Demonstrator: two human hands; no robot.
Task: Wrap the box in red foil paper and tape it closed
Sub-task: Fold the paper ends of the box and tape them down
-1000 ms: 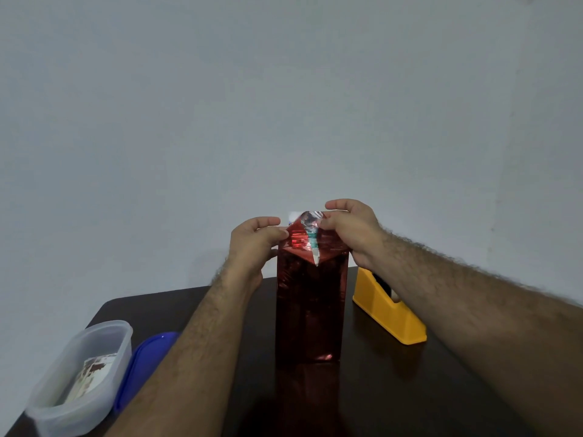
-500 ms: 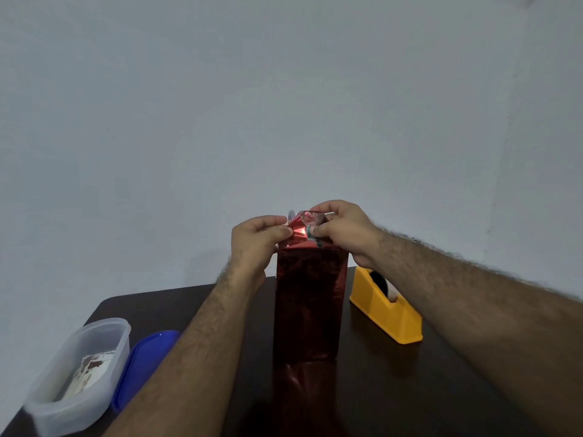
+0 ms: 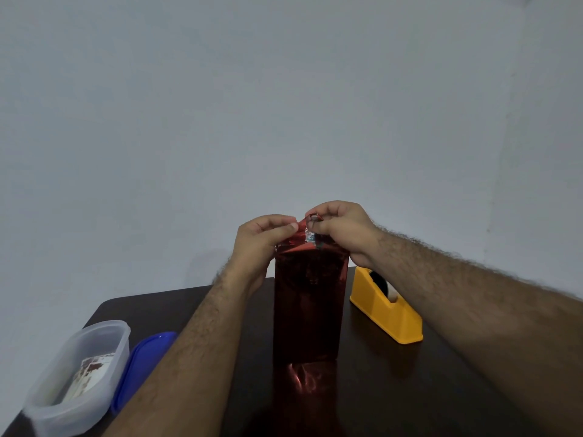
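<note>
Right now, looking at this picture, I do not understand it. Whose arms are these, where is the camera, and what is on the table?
There is no machine here. A person wears a camera on the head, so you see their own two arms from above. The left hand and the right hand both pinch the loose red foil at the top of a tall wrapped box, which stands upright on a dark table. Right of the box is a yellow tape dispenser. On the left are a clear plastic container and a blue lid beside it.
</note>
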